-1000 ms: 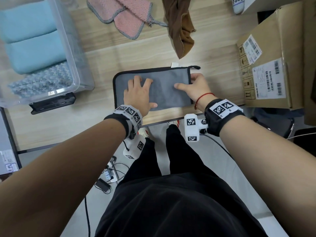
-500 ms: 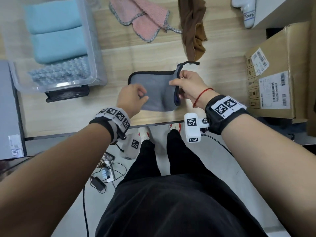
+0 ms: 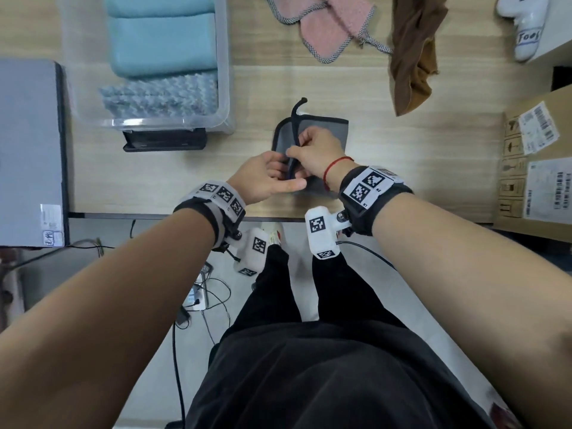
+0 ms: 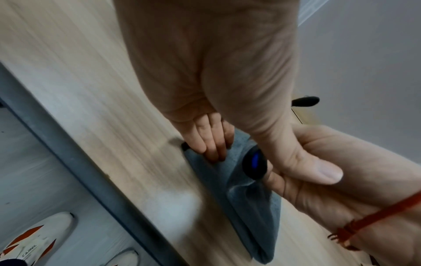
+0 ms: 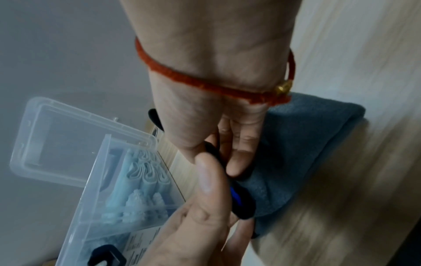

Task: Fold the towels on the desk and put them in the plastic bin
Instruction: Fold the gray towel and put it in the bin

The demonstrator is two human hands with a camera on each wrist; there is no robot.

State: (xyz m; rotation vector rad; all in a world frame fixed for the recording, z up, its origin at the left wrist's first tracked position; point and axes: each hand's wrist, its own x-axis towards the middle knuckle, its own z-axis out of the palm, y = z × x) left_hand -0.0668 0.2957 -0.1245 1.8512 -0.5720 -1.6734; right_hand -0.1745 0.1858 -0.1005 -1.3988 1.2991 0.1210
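A grey towel [image 3: 328,131] with a black hem lies near the desk's front edge, its right half folded over to the left. My right hand [image 3: 297,150] pinches the doubled black hem [image 5: 241,201] between thumb and fingers. My left hand [image 3: 278,174] meets it at the same edge, fingers [image 4: 212,144] curled on the towel [image 4: 250,207] and thumb [image 4: 318,171] laid over the right hand. The clear plastic bin [image 3: 223,88] stands at the back left and holds folded light-blue towels [image 3: 161,41] and a knobbly blue-grey one [image 3: 161,94]. In the right wrist view the bin [image 5: 95,180] is beside the hands.
A pink towel [image 3: 325,29] and a brown towel [image 3: 411,57] lie unfolded at the back of the desk. A cardboard box [image 3: 535,156] stands at the right, a grey flat case [image 3: 28,150] at the left, a black device [image 3: 164,140] in front of the bin.
My right hand has carried the towel's right edge leftward over the rest, halving it. My left hand has lifted off its flat press and taken hold of the left edge.
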